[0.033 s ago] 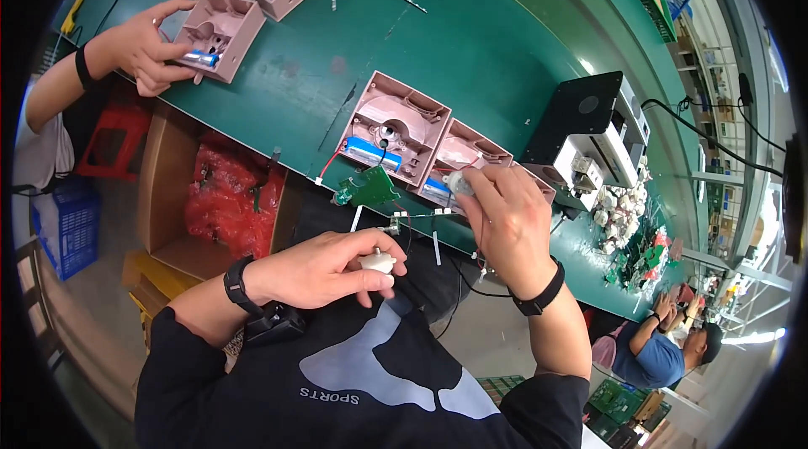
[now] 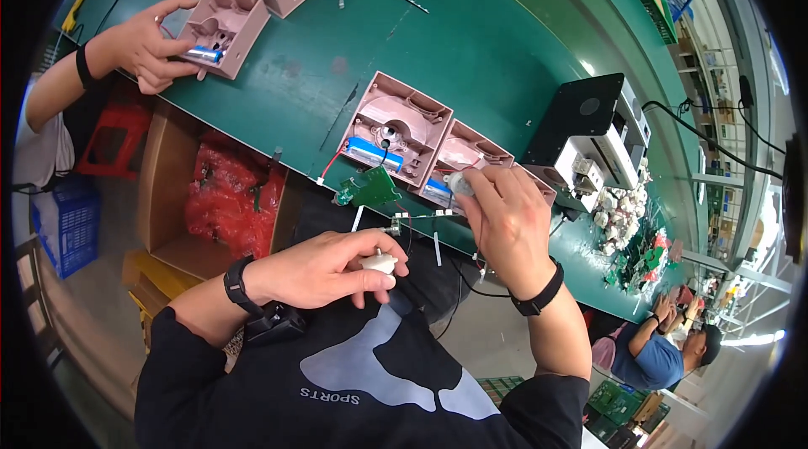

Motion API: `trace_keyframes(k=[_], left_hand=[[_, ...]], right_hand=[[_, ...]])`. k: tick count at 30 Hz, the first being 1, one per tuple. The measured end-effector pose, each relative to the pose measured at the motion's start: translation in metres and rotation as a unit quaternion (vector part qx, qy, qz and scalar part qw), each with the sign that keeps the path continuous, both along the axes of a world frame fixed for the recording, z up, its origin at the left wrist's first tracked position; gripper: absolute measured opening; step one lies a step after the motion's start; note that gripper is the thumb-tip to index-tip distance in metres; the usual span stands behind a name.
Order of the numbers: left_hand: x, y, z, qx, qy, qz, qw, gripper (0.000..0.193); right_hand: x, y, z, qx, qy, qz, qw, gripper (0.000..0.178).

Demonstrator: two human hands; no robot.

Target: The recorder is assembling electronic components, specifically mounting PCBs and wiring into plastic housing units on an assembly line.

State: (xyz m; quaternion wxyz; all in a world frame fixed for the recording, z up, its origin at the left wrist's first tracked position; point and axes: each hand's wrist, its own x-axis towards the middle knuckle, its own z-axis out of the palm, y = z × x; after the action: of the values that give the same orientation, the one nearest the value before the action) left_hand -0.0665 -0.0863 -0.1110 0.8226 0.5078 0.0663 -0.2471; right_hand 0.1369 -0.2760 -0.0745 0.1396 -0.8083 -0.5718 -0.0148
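Note:
My left hand (image 2: 324,270) is closed round a small white plastic part (image 2: 379,262) with a short stem, held in front of my shirt. Between the fingertips of my right hand (image 2: 512,222) is a small round translucent part (image 2: 459,183), over the middle pink housing (image 2: 471,146). To its left lies another open pink housing (image 2: 402,112) with a blue battery cell (image 2: 373,154) and red wires inside. A green circuit board (image 2: 375,188) hangs at that housing's near side. A wired strip of small parts (image 2: 421,215) stretches along the bench edge between my hands.
A black-and-white machine (image 2: 589,129) stands right of the housings, beside a heap of white parts (image 2: 619,215). At the left, a co-worker's hand (image 2: 151,49) holds another pink housing (image 2: 225,32). Below the bench sits a carton (image 2: 168,188) with red bags.
The co-worker's housing has shifted slightly to the right. My hands stay in nearly the same place, with the same parts in them.

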Motion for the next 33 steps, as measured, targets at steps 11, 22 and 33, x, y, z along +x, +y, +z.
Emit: trace_keyframes(k=[11,22,33], left_hand=[[-0.009,0.006,0.006,0.01,-0.117,0.031,0.993,0.029],[-0.009,-0.002,0.003,-0.065,-0.064,0.158,0.983,0.038],[-0.002,-0.017,0.005,-0.102,-0.122,0.115,0.981,0.036]], right_hand=[[-0.008,-0.006,0.008,-0.027,-0.033,-0.011,0.999,0.031],[-0.015,-0.022,0.038,-0.075,0.041,0.004,0.996,0.048],[-0.05,-0.016,0.055,-0.02,0.235,0.091,0.967,0.03]])
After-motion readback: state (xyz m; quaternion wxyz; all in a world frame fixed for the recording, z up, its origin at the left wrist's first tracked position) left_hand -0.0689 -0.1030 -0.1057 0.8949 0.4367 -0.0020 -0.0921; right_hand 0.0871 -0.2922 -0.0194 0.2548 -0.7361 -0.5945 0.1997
